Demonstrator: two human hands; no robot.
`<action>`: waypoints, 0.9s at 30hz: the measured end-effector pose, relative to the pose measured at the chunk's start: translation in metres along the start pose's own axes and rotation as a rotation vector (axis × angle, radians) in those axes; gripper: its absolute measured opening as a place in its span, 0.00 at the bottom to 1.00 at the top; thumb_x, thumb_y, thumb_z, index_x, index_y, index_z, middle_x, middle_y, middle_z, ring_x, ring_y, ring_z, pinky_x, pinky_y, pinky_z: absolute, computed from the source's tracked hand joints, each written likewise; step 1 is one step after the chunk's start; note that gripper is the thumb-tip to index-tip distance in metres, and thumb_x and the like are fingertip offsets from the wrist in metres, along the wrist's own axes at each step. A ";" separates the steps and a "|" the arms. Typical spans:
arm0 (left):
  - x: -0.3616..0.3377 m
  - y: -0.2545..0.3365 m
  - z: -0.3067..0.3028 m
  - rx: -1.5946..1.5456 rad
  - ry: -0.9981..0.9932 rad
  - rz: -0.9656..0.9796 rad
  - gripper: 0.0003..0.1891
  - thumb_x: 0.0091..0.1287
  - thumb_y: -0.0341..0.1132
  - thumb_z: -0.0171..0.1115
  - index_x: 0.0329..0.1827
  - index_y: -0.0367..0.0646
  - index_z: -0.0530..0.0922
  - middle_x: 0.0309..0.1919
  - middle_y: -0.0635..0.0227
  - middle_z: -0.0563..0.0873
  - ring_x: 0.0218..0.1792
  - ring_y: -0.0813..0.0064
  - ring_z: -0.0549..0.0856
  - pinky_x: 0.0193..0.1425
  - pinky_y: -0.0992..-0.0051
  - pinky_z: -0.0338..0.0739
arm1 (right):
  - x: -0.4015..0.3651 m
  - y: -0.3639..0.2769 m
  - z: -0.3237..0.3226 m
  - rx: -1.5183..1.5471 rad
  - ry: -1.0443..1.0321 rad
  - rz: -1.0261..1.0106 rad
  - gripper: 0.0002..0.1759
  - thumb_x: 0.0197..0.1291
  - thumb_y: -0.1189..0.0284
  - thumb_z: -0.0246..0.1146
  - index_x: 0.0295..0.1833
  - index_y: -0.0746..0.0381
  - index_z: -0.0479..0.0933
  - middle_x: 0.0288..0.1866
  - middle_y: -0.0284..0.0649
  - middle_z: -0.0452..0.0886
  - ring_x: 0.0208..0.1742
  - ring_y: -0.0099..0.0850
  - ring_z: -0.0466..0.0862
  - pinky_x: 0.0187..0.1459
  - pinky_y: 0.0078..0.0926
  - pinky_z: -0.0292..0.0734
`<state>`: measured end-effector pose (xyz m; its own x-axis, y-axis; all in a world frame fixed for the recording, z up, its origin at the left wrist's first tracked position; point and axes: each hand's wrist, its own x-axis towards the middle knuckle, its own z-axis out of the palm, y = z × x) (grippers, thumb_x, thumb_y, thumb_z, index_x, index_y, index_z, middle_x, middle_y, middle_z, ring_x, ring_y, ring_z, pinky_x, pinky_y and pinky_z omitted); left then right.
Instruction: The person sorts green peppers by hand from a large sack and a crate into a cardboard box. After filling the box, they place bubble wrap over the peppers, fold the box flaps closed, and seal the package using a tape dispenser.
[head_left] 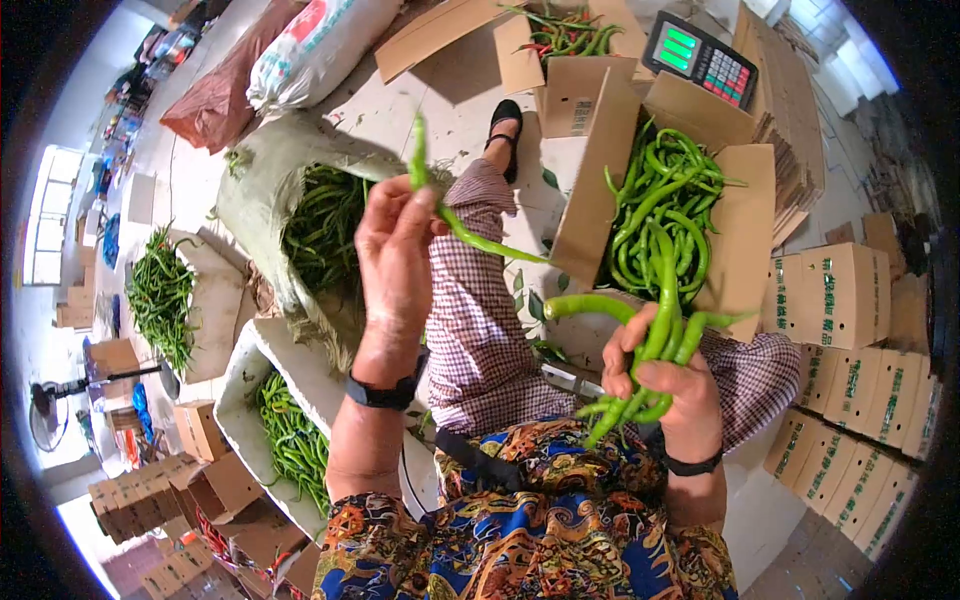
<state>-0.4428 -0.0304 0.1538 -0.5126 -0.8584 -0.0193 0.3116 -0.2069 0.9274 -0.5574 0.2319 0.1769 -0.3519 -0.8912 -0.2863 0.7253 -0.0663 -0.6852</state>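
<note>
My left hand (pixel 393 255) pinches a single long green chili pepper (pixel 478 239) between thumb and fingers, raised above my left leg. My right hand (pixel 682 388) is wrapped round a bunch of green chili peppers (pixel 660 335), held just in front of an open cardboard box (pixel 745 215). Several curled green peppers (pixel 665 200) lie inside that box. Beside my left hand, an open woven sack (pixel 250 195) lies with its mouth towards me, showing dark green peppers (pixel 325 225).
White foam boxes hold more green peppers (pixel 290 440) at left. A digital scale (pixel 700 62) stands behind the cardboard box. Farther back are another box of red and green peppers (pixel 575 35) and a full white sack (pixel 320 50). Stacked printed cartons (pixel 835 295) line the right.
</note>
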 end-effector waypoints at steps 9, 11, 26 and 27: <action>0.001 -0.059 0.097 0.217 -0.537 -0.152 0.16 0.67 0.29 0.63 0.57 0.34 0.76 0.43 0.65 0.84 0.42 0.78 0.82 0.47 0.77 0.79 | -0.068 -0.065 0.016 -0.061 0.213 -0.111 0.25 0.49 0.73 0.63 0.54 0.65 0.69 0.44 0.54 0.77 0.31 0.31 0.79 0.35 0.29 0.78; -0.006 -0.067 0.095 0.311 -0.632 -0.128 0.27 0.64 0.30 0.66 0.66 0.35 0.69 0.53 0.62 0.80 0.47 0.76 0.81 0.50 0.76 0.79 | -0.064 -0.056 0.002 0.009 0.262 -0.046 0.22 0.51 0.74 0.60 0.54 0.60 0.68 0.45 0.52 0.76 0.31 0.29 0.77 0.38 0.30 0.75; -0.060 0.023 0.035 0.610 -0.301 0.080 0.09 0.73 0.31 0.56 0.50 0.35 0.78 0.38 0.71 0.81 0.38 0.84 0.79 0.43 0.81 0.75 | 0.011 0.007 -0.025 0.448 -0.057 0.069 0.13 0.61 0.73 0.61 0.50 0.64 0.74 0.60 0.62 0.76 0.60 0.52 0.79 0.59 0.45 0.79; -0.060 0.031 0.013 0.704 -0.238 0.147 0.10 0.73 0.32 0.56 0.51 0.36 0.78 0.36 0.72 0.80 0.36 0.85 0.77 0.41 0.82 0.73 | 0.013 0.011 -0.024 0.426 -0.061 0.101 0.13 0.60 0.74 0.60 0.51 0.64 0.74 0.57 0.60 0.78 0.59 0.51 0.81 0.58 0.45 0.79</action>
<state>-0.4127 0.0202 0.1889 -0.6893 -0.7127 0.1302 -0.1534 0.3193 0.9352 -0.5683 0.2300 0.1500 -0.2405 -0.9266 -0.2891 0.9380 -0.1453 -0.3147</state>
